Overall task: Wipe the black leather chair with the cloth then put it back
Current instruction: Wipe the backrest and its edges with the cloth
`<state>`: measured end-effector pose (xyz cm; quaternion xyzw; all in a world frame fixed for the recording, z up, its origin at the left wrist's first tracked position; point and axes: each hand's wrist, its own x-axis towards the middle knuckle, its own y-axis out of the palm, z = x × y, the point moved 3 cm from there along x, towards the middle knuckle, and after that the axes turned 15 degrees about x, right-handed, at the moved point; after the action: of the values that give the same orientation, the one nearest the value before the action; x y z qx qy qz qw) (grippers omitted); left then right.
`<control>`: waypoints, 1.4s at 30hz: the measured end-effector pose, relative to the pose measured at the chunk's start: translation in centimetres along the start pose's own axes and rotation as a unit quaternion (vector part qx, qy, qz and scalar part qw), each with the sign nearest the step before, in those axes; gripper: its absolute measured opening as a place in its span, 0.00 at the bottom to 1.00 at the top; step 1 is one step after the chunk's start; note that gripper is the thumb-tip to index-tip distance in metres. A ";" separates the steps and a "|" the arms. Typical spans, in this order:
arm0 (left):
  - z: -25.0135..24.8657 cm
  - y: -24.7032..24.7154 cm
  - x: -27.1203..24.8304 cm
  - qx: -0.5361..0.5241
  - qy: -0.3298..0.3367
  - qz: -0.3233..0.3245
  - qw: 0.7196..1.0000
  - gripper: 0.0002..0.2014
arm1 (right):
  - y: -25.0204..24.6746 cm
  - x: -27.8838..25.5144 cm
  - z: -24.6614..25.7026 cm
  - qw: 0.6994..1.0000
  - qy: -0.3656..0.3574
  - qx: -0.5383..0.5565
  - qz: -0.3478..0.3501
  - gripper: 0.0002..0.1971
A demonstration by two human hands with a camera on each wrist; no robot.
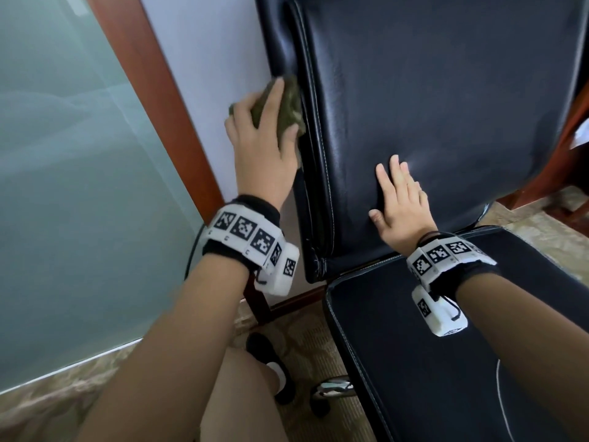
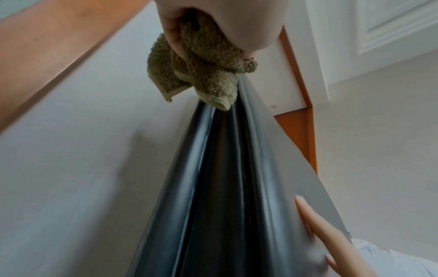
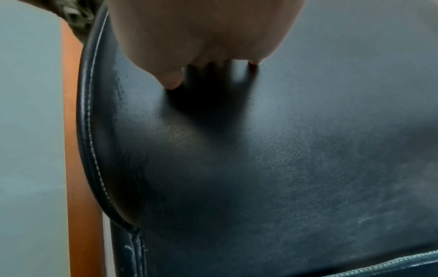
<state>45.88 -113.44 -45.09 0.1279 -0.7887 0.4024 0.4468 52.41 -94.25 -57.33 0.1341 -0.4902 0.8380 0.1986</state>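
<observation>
Head view: we see the left hand (image 1: 264, 145) bunching the olive terry cloth (image 1: 288, 105) against the left side edge of the black leather chair (image 1: 446, 90), whose backrest edge runs long from near the seat up and away from us. The right hand (image 1: 403, 204) lies flat, fingers straight, on the lower backrest, well right of the cloth.

Left wrist view: the fingers (image 2: 174, 37) curl round the cloth (image 2: 203, 75), which touches the backrest's narrow side.

Right wrist view: fingertips (image 3: 171, 82) press the leather. We judge the next stroke follows that edge, and the left hand is the one to make it.
</observation>
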 end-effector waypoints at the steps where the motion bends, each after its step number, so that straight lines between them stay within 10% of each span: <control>1: -0.2 -0.2 1.0 0.011 0.011 -0.004 1.000 0.24 | -0.1 0.0 0.0 1.000 0.001 0.010 0.004 0.38; 11: 0.8 1.7 2.0 0.089 0.073 0.068 0.991 0.26 | -6.2 7.1 7.0 0.958 -0.137 0.154 -0.201 0.27; 27: 3.6 1.5 2.0 -0.002 0.130 0.005 0.991 0.23 | -13.1 20.6 14.5 0.972 -0.202 0.040 -0.116 0.30; 35: 3.5 -2.7 9.6 -0.114 0.008 -0.131 0.985 0.23 | -14.2 20.7 14.6 0.975 -0.209 0.045 -0.065 0.35; 42: 1.4 -2.7 15.5 -0.084 0.015 -0.061 0.994 0.23 | -15.8 21.7 15.4 0.971 -0.234 -0.015 -0.041 0.37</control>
<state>37.71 -113.78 -31.53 0.1316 -0.8037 0.3082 0.4917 40.97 -96.34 -28.62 0.3432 -0.5297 0.7670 0.1149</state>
